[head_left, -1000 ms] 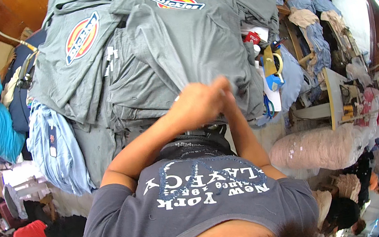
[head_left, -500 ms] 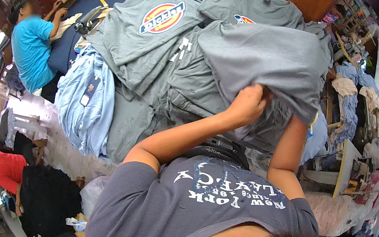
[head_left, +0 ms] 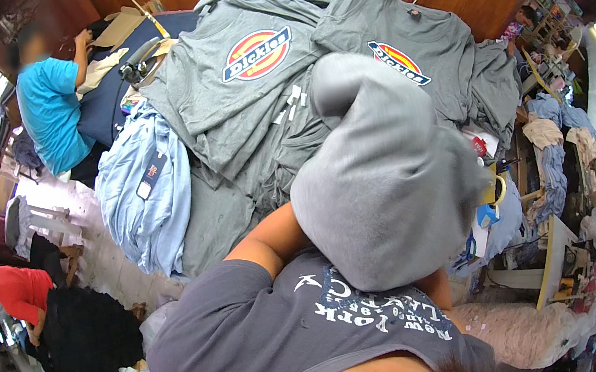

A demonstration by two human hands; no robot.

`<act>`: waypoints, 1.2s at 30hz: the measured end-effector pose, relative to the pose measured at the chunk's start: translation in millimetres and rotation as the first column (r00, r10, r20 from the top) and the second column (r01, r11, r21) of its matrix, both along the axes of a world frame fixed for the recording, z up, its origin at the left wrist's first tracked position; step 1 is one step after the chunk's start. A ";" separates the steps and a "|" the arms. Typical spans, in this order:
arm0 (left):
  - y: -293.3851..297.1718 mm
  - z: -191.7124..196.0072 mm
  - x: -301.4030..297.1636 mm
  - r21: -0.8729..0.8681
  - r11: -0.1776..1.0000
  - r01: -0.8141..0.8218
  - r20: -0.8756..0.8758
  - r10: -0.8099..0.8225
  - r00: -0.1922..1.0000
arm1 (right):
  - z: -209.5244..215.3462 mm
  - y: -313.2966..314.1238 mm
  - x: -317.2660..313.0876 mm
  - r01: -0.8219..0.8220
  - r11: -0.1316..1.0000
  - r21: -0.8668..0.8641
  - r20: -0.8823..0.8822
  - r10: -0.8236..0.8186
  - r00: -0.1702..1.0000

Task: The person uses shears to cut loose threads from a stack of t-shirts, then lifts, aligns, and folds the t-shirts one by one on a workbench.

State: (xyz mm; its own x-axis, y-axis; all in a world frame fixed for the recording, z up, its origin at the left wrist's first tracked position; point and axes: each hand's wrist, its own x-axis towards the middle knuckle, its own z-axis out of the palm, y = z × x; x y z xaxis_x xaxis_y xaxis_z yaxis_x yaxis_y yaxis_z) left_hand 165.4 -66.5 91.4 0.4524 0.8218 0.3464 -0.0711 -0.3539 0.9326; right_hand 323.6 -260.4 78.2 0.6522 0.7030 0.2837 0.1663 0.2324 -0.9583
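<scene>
A grey T-shirt [head_left: 389, 181] is bunched and raised in front of my chest. It covers both of my hands, so their fingers are hidden. My left forearm [head_left: 275, 239] goes in behind its left edge, and a bit of my right arm [head_left: 436, 290] shows below its lower right side. The cloth is slightly blurred at its right edge. Just beyond it lies a heap of similar grey T-shirts [head_left: 203, 108], several with a colourful oval print on the chest. Small white tags [head_left: 289, 103] rest among them.
Left of the heap hangs a light blue garment bundle [head_left: 147, 199] with a dark tag. At the right are scissors with blue handles [head_left: 482, 225] and piled clothes [head_left: 553, 158]. A person in a blue shirt [head_left: 52, 106] works at the far left; another in red [head_left: 19, 290] bends over dark cloth [head_left: 91, 340].
The grey T-shirt has come nearer my chest and now covers both hands; my left hand was visible gripping its edge before. The printed shirt behind it is more exposed.
</scene>
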 end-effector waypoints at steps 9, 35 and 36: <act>22.2 1.9 -28.1 -0.218 0.974 0.068 0.179 -0.029 0.983 | -3.2 -18.9 -15.2 0.013 0.995 -0.098 0.108 -0.002 0.994; -11.1 48.8 -69.7 -0.381 0.533 0.755 -0.336 -0.841 0.424 | 84.3 24.4 -1.9 -0.601 0.679 0.422 -0.474 0.730 0.491; -8.4 58.2 -60.1 -0.563 0.400 0.723 -0.074 -0.896 0.437 | 77.9 23.4 1.8 -0.542 0.657 0.524 -0.564 0.745 0.357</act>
